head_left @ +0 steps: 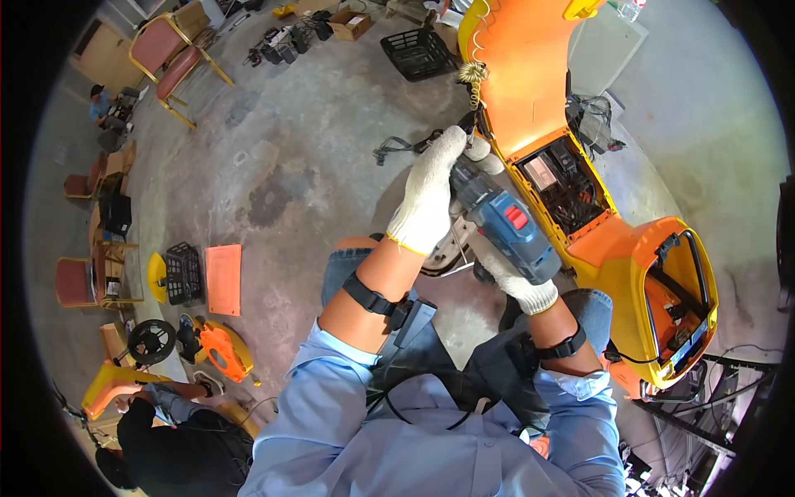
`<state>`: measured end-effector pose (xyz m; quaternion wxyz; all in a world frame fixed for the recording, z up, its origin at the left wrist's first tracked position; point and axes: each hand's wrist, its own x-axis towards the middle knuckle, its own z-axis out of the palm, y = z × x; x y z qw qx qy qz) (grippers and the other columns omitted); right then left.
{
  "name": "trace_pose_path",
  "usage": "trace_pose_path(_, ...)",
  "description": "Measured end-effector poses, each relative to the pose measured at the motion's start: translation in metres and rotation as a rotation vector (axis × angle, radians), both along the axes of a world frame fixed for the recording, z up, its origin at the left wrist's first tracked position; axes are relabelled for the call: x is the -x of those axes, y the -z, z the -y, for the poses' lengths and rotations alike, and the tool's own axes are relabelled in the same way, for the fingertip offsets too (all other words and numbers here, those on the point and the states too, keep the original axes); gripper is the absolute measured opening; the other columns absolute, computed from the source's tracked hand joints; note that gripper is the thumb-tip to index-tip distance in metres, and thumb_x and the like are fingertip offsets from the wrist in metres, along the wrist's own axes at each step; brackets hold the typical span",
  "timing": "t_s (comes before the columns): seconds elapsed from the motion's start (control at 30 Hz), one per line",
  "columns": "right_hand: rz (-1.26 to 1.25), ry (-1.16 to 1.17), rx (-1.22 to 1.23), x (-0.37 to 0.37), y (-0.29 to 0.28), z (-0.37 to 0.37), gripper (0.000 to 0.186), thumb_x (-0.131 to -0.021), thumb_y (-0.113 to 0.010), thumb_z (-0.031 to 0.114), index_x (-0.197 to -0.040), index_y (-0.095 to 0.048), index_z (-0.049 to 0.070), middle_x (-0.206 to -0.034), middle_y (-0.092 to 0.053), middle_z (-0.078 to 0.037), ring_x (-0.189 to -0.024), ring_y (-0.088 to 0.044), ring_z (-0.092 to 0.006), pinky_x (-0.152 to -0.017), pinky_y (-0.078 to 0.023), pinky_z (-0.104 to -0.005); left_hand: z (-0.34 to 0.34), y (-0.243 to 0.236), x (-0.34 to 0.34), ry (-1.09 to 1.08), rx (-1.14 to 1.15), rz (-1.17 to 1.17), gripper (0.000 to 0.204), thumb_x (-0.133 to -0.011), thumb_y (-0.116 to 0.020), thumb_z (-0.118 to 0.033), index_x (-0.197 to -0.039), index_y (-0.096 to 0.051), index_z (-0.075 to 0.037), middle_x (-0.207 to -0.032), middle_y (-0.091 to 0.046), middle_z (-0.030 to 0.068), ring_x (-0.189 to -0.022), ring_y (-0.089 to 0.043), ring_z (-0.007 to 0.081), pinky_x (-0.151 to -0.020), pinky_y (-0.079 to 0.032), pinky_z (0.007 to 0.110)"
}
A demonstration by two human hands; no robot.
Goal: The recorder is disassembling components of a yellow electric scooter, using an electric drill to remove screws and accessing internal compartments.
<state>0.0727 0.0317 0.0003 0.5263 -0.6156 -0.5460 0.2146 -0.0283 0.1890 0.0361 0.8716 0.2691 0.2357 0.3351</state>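
Note:
My right hand (pixel 517 277), in a white knit glove, grips a blue and black cordless drill (pixel 515 228) with a red switch on top. The drill's black chuck points up and left toward the lower edge of a yellow and orange scooter (pixel 530 91). My left hand (pixel 428 190), also gloved, is closed beside the chuck, its fingertips close to the scooter's side; what they hold is hidden. An open compartment (pixel 563 182) in the scooter's floor shows wires and dark parts. A coiled yellow cable (pixel 474 74) hangs near the front.
A black crate (pixel 418 54) stands beyond my left hand. Loose black cables (pixel 397 149) lie on the concrete floor. To the left are an orange panel (pixel 224 280), another crate (pixel 184 273) and red chairs (pixel 166 50). A person in black (pixel 178 439) bends over at lower left.

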Motion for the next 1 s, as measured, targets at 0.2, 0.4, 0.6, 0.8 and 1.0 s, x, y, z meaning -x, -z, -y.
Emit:
trace_pose_path(0.2,-0.388,-0.020,0.193,0.000,0.001,0.005,0.026,-0.091,-0.081,0.018,-0.112,-0.069,0.010,-0.103,-0.071,-0.002,-0.090,-0.066,-0.0147,-0.079,-0.056,-0.0340,0.002,0.004,0.002,0.011,-0.234,0.055,0.020,-0.098,-0.070,-0.027,-0.102,-0.069,-0.007,-0.091,-0.076,0.0116,-0.079,-0.071,0.0180,-0.066,-0.058,0.030)
trace_pose_path(0.4,0.052,-0.122,0.133,0.002,0.005,0.006,0.034,-0.094,-0.076,0.016,-0.126,-0.066,0.007,-0.108,-0.071,-0.006,-0.094,-0.067,-0.0171,-0.080,-0.055,-0.0341,0.004,-0.001,0.007,-0.001,-0.095,-0.041,0.021,-0.098,-0.068,-0.024,-0.101,-0.069,-0.004,-0.091,-0.074,0.0132,-0.081,-0.072,0.0198,-0.071,-0.058,0.032)
trace_pose_path(0.6,0.128,-0.017,0.032,-0.001,0.023,-0.007,0.054,-0.083,-0.079,0.016,-0.134,-0.061,0.007,-0.107,-0.071,-0.014,-0.098,-0.071,-0.0339,-0.087,-0.056,-0.0416,0.000,0.000,0.008,0.102,-0.082,-0.115,0.023,-0.097,-0.070,-0.028,-0.099,-0.068,-0.005,-0.087,-0.072,0.0105,-0.076,-0.069,0.0182,-0.069,-0.057,0.030)
trace_pose_path(0.8,0.751,0.014,0.005,-0.023,0.005,-0.008,0.057,-0.075,-0.078,0.028,-0.126,-0.066,0.004,-0.088,-0.072,-0.011,-0.079,-0.070,-0.0311,-0.074,-0.055,-0.0419,0.005,0.016,0.005,0.042,-0.200,-0.400,0.024,-0.097,-0.070,-0.026,-0.086,-0.064,-0.006,-0.079,-0.068,0.0075,-0.069,-0.067,0.0179,-0.066,-0.055,0.032)
trace_pose_path(1.0,0.836,-0.043,-0.067,-0.017,0.001,-0.017,0.060,-0.076,-0.078,0.028,-0.128,-0.065,0.003,-0.090,-0.072,-0.011,-0.078,-0.069,-0.0327,-0.073,-0.053,-0.0433,-0.004,0.019,0.019,0.041,-0.254,-0.389,0.027,-0.098,-0.067,-0.028,-0.089,-0.064,-0.002,-0.086,-0.072,0.0115,-0.075,-0.069,0.0201,-0.071,-0.056,0.034)
